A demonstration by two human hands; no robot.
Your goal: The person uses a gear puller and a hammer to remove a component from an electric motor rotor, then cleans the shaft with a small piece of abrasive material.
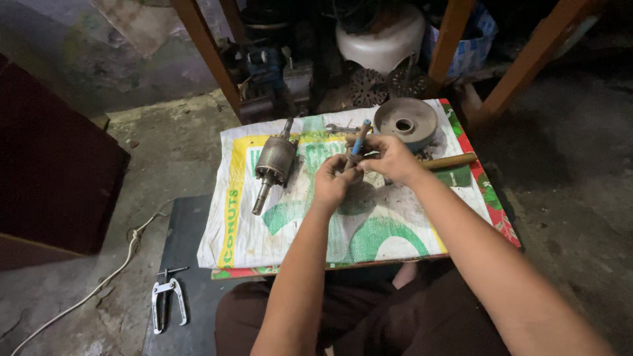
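Flanking both hands, motor rotor (273,161), metal cover (406,121), wooden handle (448,161)

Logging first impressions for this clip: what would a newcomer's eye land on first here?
Both hands meet at the centre: the left hand and right hand grip a blue-handled tool above a printed sack. Left of them lies a motor rotor; behind sits a round metal housing. A small puller rests on the floor, lower left.
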